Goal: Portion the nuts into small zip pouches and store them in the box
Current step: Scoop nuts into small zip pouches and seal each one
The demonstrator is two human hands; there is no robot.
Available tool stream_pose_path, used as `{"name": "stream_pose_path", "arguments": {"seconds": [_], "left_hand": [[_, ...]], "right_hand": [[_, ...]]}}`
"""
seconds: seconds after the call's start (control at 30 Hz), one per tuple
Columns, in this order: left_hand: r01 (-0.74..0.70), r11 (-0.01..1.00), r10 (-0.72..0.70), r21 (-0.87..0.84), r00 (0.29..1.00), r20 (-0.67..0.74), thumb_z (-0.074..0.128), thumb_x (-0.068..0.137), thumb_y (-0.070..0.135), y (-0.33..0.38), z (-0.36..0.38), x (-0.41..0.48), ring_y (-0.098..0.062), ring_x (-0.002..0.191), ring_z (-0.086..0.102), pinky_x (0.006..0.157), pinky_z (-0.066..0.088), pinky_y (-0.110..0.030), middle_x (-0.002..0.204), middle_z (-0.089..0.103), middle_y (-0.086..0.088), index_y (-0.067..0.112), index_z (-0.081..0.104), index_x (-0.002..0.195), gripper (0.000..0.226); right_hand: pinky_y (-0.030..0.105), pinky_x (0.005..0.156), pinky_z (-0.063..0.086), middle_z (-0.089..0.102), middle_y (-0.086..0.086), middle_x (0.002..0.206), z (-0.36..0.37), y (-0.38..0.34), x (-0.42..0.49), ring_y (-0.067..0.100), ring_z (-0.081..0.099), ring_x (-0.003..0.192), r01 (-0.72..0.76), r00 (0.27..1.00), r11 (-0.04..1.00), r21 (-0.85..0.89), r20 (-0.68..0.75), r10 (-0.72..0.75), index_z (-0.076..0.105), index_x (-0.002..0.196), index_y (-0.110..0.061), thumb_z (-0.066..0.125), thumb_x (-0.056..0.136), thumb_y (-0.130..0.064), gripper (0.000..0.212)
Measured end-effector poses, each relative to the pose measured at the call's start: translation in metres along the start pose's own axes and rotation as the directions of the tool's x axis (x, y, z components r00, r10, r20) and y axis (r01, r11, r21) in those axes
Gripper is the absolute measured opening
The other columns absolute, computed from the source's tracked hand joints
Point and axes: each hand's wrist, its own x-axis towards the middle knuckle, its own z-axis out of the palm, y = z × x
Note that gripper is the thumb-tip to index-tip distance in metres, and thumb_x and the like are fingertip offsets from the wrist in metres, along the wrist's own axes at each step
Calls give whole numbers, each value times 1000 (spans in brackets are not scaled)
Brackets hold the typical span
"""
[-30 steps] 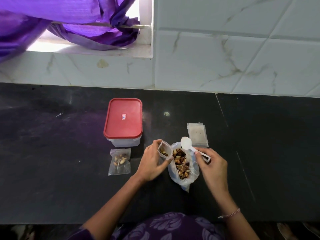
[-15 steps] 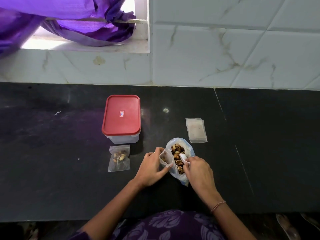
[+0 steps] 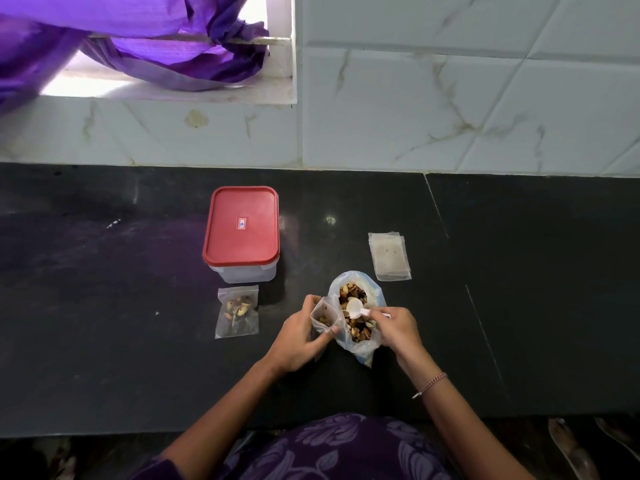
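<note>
A black stone counter (image 3: 138, 341) runs below a white marble-patterned tiled wall (image 3: 450, 98), with a purple curtain (image 3: 156, 46) bunched in the window at the upper left. Toward the back of the counter stands a plastic box (image 3: 242, 233), its red lid pressed on; what is inside cannot be told. Just in front of it lies a sealed zip pouch (image 3: 237, 311) flat on the stone, with a small heap of mixed nuts inside. To the right, well apart from the box, lies a stack of empty pouches (image 3: 389, 256). Near the front edge a clear plastic bag (image 3: 372, 296) lies with its mouth open, holding the loose nuts (image 3: 358, 332). The left hand (image 3: 301, 337) pinches an open small pouch (image 3: 323, 315) between thumb and fingers, holding it against the bag's left side; a few nuts sit in its bottom. The right hand (image 3: 398, 327) pinches the handle of a white plastic spoon (image 3: 356, 308), whose bowl is over the nuts in the bag. A beaded bracelet (image 3: 431, 384) circles the right wrist.
</note>
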Motion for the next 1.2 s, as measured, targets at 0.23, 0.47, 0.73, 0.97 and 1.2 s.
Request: {"name": "stream_pose_path", "arguments": {"seconds": [0.23, 0.47, 0.73, 0.97, 1.2], "left_hand": [[-1, 998, 2, 63, 1000, -10, 54, 87, 55, 1, -1, -1, -2, 89, 62, 75, 52, -29, 101, 64, 14, 28, 42, 115, 41], [33, 998, -32, 44, 999, -17, 59, 89, 46, -4, -2, -1, -1, 86, 62, 73, 49, -21, 97, 63, 15, 32, 39, 111, 33], [10, 999, -9, -34, 1000, 29, 62, 91, 38, -3, 0, 3, -4, 87, 64, 74, 52, -22, 97, 65, 11, 28, 42, 112, 31], [0, 999, 1, -38, 1000, 30, 63, 91, 36, -3, -1, 7, -5, 86, 64, 71, 49, -19, 95, 66, 10, 28, 44, 109, 28], [13, 1000, -12, -26, 999, 43, 64, 91, 34, -4, -1, 9, -2, 87, 64, 72, 49, -17, 97, 67, 10, 27, 44, 111, 29]], "right_hand": [[19, 67, 52, 70, 0, 102, -4, 0, -5, 5, 61, 80, 294, 928, 878, -377, -110, -357, 67, 116, -15, 55, 93, -26, 28], [23, 79, 49, 65, -2, 108, 6, 0, -9, 11, 58, 98, 425, 844, 602, -676, 54, -534, 63, 117, -20, 45, 98, -28, 27], [26, 80, 53, 69, 1, 109, 7, -2, 3, 13, 64, 95, 212, 975, 905, -369, 22, -219, 69, 113, -17, 54, 94, -26, 26], [33, 88, 53, 67, 3, 114, -2, 2, 20, 12, 61, 97, 6, 995, 999, -43, 99, -2, 70, 110, -15, 61, 89, -22, 24], [26, 83, 52, 66, 1, 116, -1, 7, 20, 10, 61, 98, -15, 994, 1000, 13, 111, 13, 69, 112, -16, 62, 89, -24, 26]]}}
